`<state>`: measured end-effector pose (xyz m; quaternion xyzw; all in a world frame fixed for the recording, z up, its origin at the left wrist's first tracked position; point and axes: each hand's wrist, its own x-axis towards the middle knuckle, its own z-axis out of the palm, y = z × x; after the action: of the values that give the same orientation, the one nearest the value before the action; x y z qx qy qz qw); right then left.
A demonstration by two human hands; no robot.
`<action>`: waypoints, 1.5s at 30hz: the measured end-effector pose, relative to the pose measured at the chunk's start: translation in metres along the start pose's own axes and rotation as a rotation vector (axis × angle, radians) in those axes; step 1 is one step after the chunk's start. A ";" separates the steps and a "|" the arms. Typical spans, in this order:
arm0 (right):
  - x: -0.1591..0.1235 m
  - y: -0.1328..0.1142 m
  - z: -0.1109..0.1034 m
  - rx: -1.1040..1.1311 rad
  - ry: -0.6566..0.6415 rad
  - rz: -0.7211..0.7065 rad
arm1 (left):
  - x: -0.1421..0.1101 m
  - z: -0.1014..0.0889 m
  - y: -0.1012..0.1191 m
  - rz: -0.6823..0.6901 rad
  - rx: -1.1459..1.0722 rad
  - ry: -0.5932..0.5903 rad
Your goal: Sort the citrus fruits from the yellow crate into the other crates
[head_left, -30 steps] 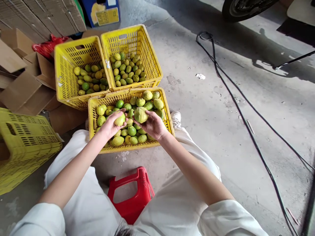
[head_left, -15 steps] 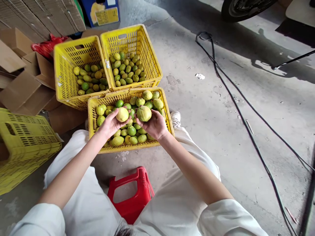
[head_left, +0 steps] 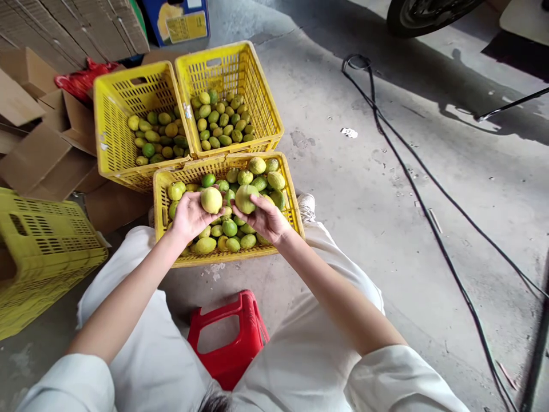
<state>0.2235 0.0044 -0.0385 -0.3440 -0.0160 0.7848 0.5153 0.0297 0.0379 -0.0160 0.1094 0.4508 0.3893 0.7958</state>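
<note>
My left hand (head_left: 189,217) cradles a pale yellow-green lemon (head_left: 211,200), palm turned up under it. Beside it, my right hand (head_left: 269,222) grips a second, greener lemon (head_left: 246,199), the thumb lying over its side. Both hands are above the front yellow crate (head_left: 231,262), a short gap apart. Inside that crate lie many green and yellow lemons (head_left: 206,246), partly hidden by my hands and wrists.
Behind are two more yellow crates, left (head_left: 115,129) and right (head_left: 261,97), with smaller lemons. Another crate (head_left: 47,240) and open cardboard boxes (head_left: 38,154) stand left. A red stool (head_left: 231,355) is between my legs. Black cable (head_left: 420,203) crosses the floor.
Both lemons have turned in my hands. My right thumb has come over its lemon, which shows a greener side, and my left hand has shifted slightly left.
</note>
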 end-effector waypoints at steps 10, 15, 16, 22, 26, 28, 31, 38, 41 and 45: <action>-0.002 -0.006 0.002 0.045 0.027 0.065 | -0.002 -0.007 -0.008 0.075 0.064 -0.167; -0.001 -0.007 0.002 0.100 -0.032 0.081 | -0.003 -0.002 -0.003 0.055 0.042 -0.092; -0.001 -0.007 0.002 0.096 -0.030 0.074 | -0.003 -0.001 -0.002 0.048 0.025 -0.074; 0.000 -0.004 0.003 -0.028 0.031 0.001 | 0.000 -0.001 -0.004 0.052 0.046 -0.057; 0.000 -0.001 0.000 -0.030 0.086 0.016 | 0.002 -0.007 -0.008 0.058 0.094 -0.081; 0.002 0.000 -0.003 -0.025 0.085 0.046 | 0.002 -0.008 -0.008 0.043 0.091 -0.111; 0.005 0.000 -0.006 -0.013 0.075 0.081 | 0.001 -0.007 -0.008 0.043 0.080 -0.154; 0.006 -0.005 -0.007 0.122 0.036 0.090 | -0.003 0.001 -0.004 -0.027 0.022 -0.050; 0.005 -0.007 -0.002 0.180 0.051 0.072 | -0.005 0.004 -0.003 -0.015 -0.011 -0.029; 0.002 -0.009 0.004 0.175 0.071 0.049 | -0.004 0.002 -0.005 0.025 0.046 -0.063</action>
<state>0.2279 0.0113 -0.0331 -0.3256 0.0793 0.7828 0.5244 0.0328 0.0320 -0.0157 0.1456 0.4328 0.3851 0.8020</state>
